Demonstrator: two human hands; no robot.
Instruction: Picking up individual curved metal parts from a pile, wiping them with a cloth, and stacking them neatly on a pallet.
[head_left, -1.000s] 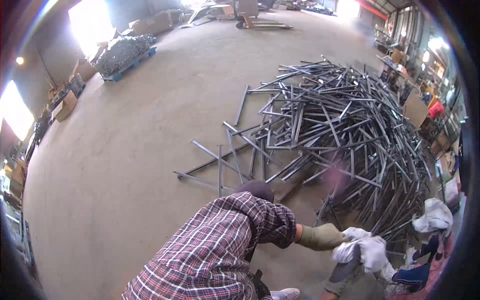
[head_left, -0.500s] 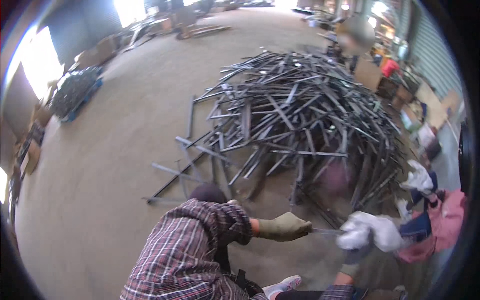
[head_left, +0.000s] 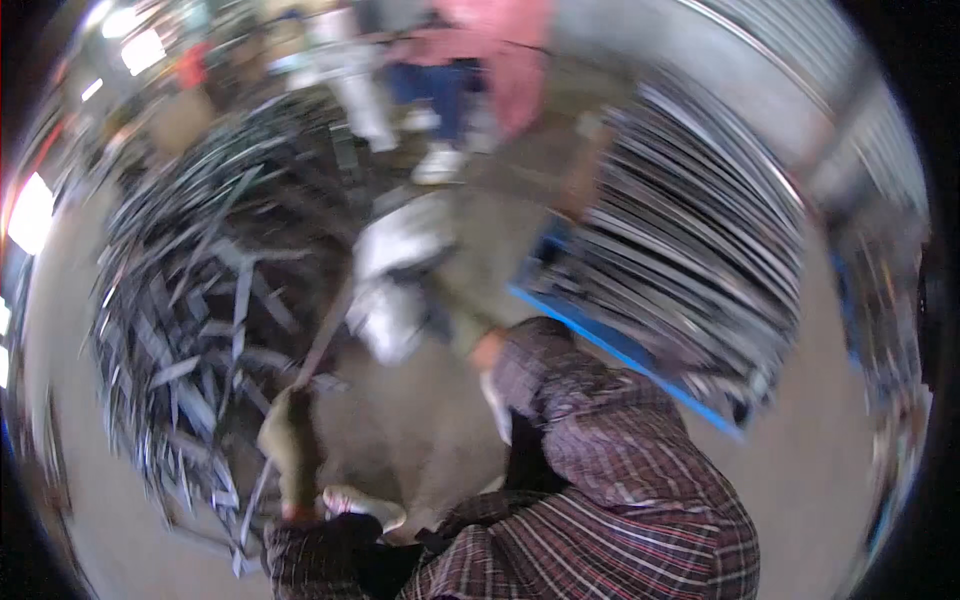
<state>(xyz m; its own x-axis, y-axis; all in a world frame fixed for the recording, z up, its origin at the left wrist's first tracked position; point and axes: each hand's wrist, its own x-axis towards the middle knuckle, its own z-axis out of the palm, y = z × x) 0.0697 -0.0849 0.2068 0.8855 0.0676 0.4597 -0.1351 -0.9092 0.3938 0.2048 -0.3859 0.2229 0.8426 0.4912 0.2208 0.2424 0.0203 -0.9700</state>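
Observation:
My left hand (head_left: 290, 440), in an olive glove, is closed around a long thin dark strip (head_left: 328, 335), which sticks out past both sides of the fist. The far end of the strip runs to a bunched white cloth (head_left: 405, 245). My right hand (head_left: 460, 312), also gloved, is at that cloth, with its fingers hidden by the cloth and blur; it appears to grip the cloth around the strip. Left of both hands lies a big heap of loose dark strips (head_left: 240, 290).
A stack of dark strips (head_left: 690, 220) lies on a blue pallet (head_left: 630, 350) at the right. Ahead, another person in pink (head_left: 510, 60) and blue trousers is close to the heap. Another loaded pallet (head_left: 880, 300) stands at the far right, near a corrugated wall (head_left: 780, 50).
My view has swung to the right, so the heap now lies at left and the stacked pallet shows. The strip and white cloth remain between my hands.

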